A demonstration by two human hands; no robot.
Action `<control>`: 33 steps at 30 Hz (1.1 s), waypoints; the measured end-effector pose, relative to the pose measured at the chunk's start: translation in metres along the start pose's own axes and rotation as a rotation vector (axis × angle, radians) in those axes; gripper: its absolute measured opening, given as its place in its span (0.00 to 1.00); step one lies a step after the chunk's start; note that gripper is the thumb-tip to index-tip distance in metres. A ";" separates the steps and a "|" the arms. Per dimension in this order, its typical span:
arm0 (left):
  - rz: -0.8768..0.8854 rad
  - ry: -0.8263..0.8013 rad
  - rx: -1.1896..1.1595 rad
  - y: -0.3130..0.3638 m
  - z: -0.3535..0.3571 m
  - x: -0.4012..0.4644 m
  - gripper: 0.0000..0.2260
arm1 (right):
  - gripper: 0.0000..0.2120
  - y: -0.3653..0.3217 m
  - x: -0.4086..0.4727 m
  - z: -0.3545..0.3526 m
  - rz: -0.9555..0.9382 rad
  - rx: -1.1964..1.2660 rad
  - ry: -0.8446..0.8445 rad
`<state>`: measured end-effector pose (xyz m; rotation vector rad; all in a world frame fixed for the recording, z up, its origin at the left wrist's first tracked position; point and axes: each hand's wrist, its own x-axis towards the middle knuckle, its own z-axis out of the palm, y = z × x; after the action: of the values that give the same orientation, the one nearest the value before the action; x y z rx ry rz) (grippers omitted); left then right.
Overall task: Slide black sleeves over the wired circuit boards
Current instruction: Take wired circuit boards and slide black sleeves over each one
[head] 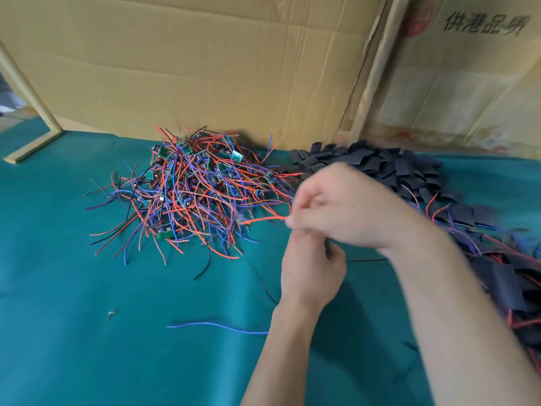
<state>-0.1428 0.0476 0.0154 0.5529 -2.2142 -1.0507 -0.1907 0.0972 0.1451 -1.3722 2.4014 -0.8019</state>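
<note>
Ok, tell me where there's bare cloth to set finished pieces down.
Bare green cloth lies at front left, bordered by the wire pile behind and the left hand on the right; only a loose blue wire crosses it. The right side is crowded with black sleeves.

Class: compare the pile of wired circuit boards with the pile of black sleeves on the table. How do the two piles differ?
The pile of wired circuit boards is a tangle of red, blue and black wires with small green boards; the pile of black sleeves is plain dark flat pieces. The board pile lies to the left, the sleeve pile to the right, behind the hands. Both rest on the green cloth against cardboard.
</note>
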 end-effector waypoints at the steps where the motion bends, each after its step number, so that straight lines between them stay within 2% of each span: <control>1: -0.008 0.001 -0.031 0.000 0.000 0.001 0.07 | 0.06 0.014 -0.013 -0.010 0.030 0.112 0.029; 3: -0.058 -0.056 -0.169 -0.001 -0.006 0.005 0.06 | 0.07 0.037 -0.038 -0.021 0.098 0.296 0.121; 6: -0.206 -0.159 -0.495 0.002 -0.013 0.010 0.11 | 0.08 0.068 -0.054 -0.019 0.202 0.332 0.242; 8: -0.314 -0.134 -0.660 0.002 -0.012 0.011 0.10 | 0.07 0.077 -0.056 -0.024 0.234 0.369 0.262; 10: -0.437 -0.028 -0.816 0.003 -0.013 0.012 0.09 | 0.06 0.079 -0.057 -0.028 0.214 0.398 0.209; 13: -0.558 0.120 -1.129 0.004 -0.017 0.016 0.08 | 0.07 0.078 -0.055 -0.024 0.174 0.452 0.023; 15: -0.550 0.160 -1.147 0.004 -0.019 0.017 0.06 | 0.08 0.077 -0.054 -0.019 0.165 0.460 -0.122; 18: -0.503 0.139 -1.023 0.003 -0.017 0.016 0.07 | 0.06 0.073 -0.050 -0.009 0.143 0.496 -0.261; 20: -0.469 0.091 -0.976 0.001 -0.016 0.014 0.07 | 0.10 0.077 -0.043 0.002 0.189 0.485 -0.175; 24: -0.299 -0.048 -0.839 0.000 -0.016 0.013 0.07 | 0.21 0.092 -0.027 0.023 0.334 0.441 0.233; 27: -0.225 -0.132 -0.787 0.000 -0.016 0.010 0.09 | 0.14 0.098 -0.023 0.030 0.319 0.550 0.272; 29: -0.204 -0.166 -0.798 0.001 -0.017 0.009 0.12 | 0.09 0.101 -0.024 0.032 0.318 0.713 0.281; 33: -0.222 -0.284 -1.085 0.002 -0.022 0.010 0.18 | 0.05 0.106 -0.027 0.023 0.317 1.051 0.405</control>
<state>-0.1356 0.0311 0.0316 0.1432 -1.4439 -2.2906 -0.2409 0.1549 0.0643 -0.4200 1.7856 -1.9598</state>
